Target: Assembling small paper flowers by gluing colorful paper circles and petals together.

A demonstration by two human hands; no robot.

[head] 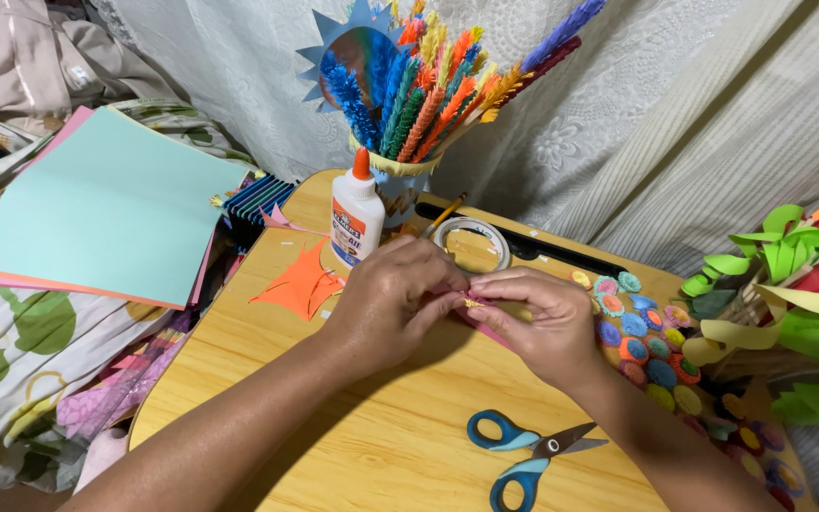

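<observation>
Pinching a small pink paper strip (474, 305) between them, left hand (392, 301) and right hand (540, 322) meet, its rolling seemingly unfinished beside many finished paper rosettes (645, 346).

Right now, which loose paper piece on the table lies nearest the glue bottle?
The orange star-shaped cutout, just below-left of the glue bottle; the small rolled paper discs sit right of the hands.
</observation>
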